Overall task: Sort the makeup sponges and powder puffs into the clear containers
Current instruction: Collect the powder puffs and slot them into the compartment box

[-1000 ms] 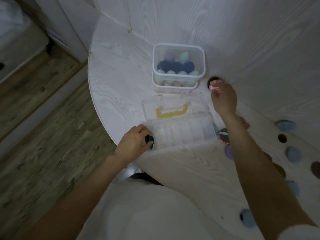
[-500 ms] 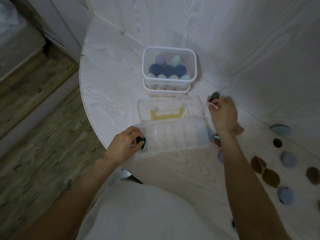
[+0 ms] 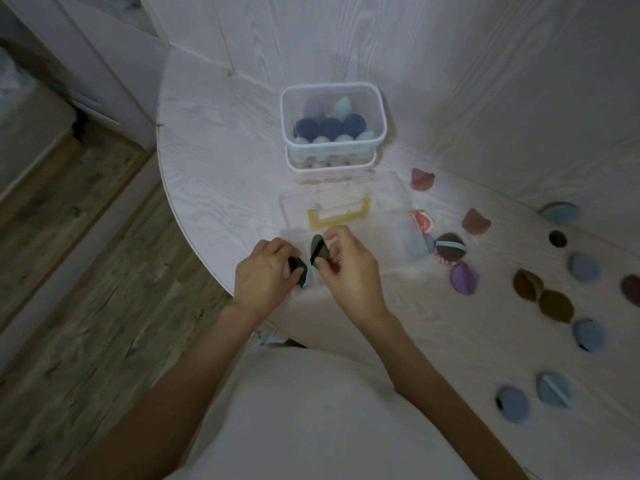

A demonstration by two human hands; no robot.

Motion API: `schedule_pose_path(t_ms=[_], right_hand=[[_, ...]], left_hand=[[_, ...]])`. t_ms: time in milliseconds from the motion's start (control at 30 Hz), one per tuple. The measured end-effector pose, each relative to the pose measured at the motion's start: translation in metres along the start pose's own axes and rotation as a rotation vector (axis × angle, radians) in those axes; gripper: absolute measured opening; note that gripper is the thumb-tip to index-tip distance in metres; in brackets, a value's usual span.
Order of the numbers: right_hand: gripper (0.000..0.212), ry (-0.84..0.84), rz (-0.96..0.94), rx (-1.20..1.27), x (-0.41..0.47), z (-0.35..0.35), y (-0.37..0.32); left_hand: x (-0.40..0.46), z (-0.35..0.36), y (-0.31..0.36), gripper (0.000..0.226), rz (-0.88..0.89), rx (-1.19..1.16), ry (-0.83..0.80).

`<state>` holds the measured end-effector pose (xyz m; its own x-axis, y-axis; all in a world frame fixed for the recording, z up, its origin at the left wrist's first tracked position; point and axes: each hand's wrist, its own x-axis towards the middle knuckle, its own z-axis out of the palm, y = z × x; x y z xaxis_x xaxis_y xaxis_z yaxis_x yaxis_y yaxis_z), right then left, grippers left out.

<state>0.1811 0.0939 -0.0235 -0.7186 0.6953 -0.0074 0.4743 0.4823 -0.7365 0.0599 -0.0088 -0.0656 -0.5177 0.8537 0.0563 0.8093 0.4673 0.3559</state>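
Note:
A clear tub (image 3: 332, 90) at the back of the white table holds several blue, teal and purple makeup sponges, stacked on a second tub. In front lies an open clear divided case (image 3: 391, 206) with a yellow handle. My left hand (image 3: 263, 271) pinches a dark green powder puff (image 3: 298, 266) at the case's left end. My right hand (image 3: 346, 268) pinches another dark green powder puff (image 3: 318, 249) on edge, right beside the first, over the case's left compartment.
Several loose puffs lie to the right on the white table (image 3: 214, 188): maroon (image 3: 421, 178), purple (image 3: 464, 277), brown (image 3: 556, 306) and blue (image 3: 512, 403). The table's curved edge runs at left, with wood floor below. A white wall rises behind.
My right hand brought a dark puff from the far right of the tubs down and left to the case's left end, beside my left hand. The camera view shifted.

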Motion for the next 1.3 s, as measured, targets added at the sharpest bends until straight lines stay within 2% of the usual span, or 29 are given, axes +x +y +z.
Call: schedule_pose_path(t_ms=[167, 267, 367, 433, 567, 667, 767, 867, 933, 1033, 1133, 1167, 1233, 1300], right_hand=[[0.028, -0.119, -0.109, -0.215, 0.0, 0.024, -0.01], [0.029, -0.176, -0.135, -0.429, 0.003, 0.036, -0.009], [0.021, -0.196, -0.172, -0.62, 0.004, 0.032, -0.009], [0.027, -0.251, -0.171, -0.575, 0.004, 0.026, -0.006], [0.035, -0.337, -0.107, -0.456, 0.01, 0.023, -0.006], [0.031, -0.305, -0.043, -0.407, 0.014, 0.025, -0.005], [0.031, -0.173, 0.012, -0.299, 0.015, 0.025, -0.006], [0.027, -0.076, -0.123, -0.39, 0.011, 0.029, -0.011], [0.032, -0.138, -0.186, -0.564, 0.007, 0.034, -0.014], [0.031, -0.18, -0.157, -0.691, 0.003, 0.037, -0.016], [0.007, -0.253, -0.097, -0.695, -0.001, 0.032, -0.021], [0.006, -0.274, -0.078, -0.694, -0.001, 0.033, -0.018], [0.02, -0.341, -0.013, -0.649, -0.002, 0.032, -0.016], [0.025, -0.321, 0.008, -0.62, -0.003, 0.03, -0.015]], left_hand=[[-0.002, 0.002, -0.005, 0.027, -0.009, -0.001, 0.022], [-0.004, 0.002, -0.008, 0.025, -0.005, -0.012, 0.012], [-0.004, 0.003, -0.01, 0.019, -0.003, -0.026, 0.01], [-0.003, 0.004, -0.013, 0.018, 0.003, -0.031, 0.021], [-0.004, 0.006, -0.016, 0.037, 0.086, 0.027, 0.019], [-0.003, 0.006, -0.017, 0.037, 0.076, 0.0, -0.019], [-0.003, 0.005, -0.017, 0.029, 0.065, -0.017, -0.032], [-0.002, 0.005, -0.015, 0.019, 0.048, -0.047, -0.039], [-0.003, 0.005, -0.014, 0.022, 0.046, -0.063, -0.038], [-0.004, 0.004, -0.015, 0.028, 0.046, -0.073, -0.033], [-0.004, 0.006, -0.016, 0.032, 0.043, -0.083, -0.025], [-0.003, 0.007, -0.016, 0.036, 0.043, -0.085, -0.021], [-0.004, 0.006, -0.016, 0.041, 0.043, -0.084, -0.023], [-0.004, 0.006, -0.017, 0.041, 0.05, -0.081, -0.021]])
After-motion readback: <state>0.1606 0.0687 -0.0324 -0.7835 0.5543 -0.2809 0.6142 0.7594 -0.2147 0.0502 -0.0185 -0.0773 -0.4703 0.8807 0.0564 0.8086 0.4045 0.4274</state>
